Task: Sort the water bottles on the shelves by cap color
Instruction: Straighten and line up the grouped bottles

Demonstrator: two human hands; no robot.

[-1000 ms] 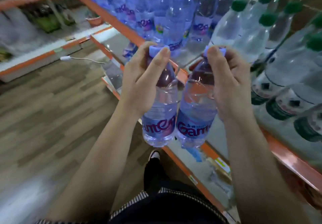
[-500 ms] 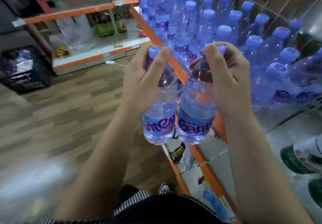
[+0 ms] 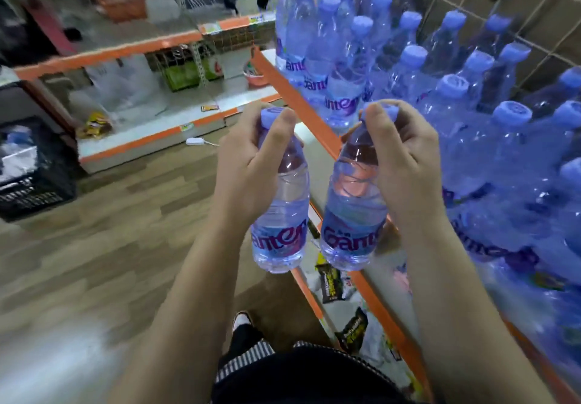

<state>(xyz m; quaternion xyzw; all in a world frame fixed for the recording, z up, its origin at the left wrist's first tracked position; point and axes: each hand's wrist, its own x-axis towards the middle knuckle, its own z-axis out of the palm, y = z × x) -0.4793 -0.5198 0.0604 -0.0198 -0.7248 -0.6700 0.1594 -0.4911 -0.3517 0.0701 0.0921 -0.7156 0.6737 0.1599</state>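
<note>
A: Where were the bottles when you looked?

B: My left hand (image 3: 248,164) was curled round the neck of a clear plastic water bottle with a pale blue cap (image 3: 283,215), fingers pinching just under the cap. My right hand (image 3: 405,164) gripped a second blue-capped clear bottle (image 3: 352,208) the same way. Both hung upright in the air, just beside each other, above the lip of the orange-edged metal shelf (image 3: 295,95) and the wooden floor (image 3: 110,208), near the standing block of blue-capped bottles (image 3: 446,114).

A: What worried you?

B: I held them by the neck alone, so I judged a full bottle could swing, slip and drop to the floor. The block stood tight to the edge, too; pushing these in carelessly could tip a front bottle off.

A: And the colour?

B: Only blue caps showed there, so the spot seemed right, though blur hid the near right corner
</note>
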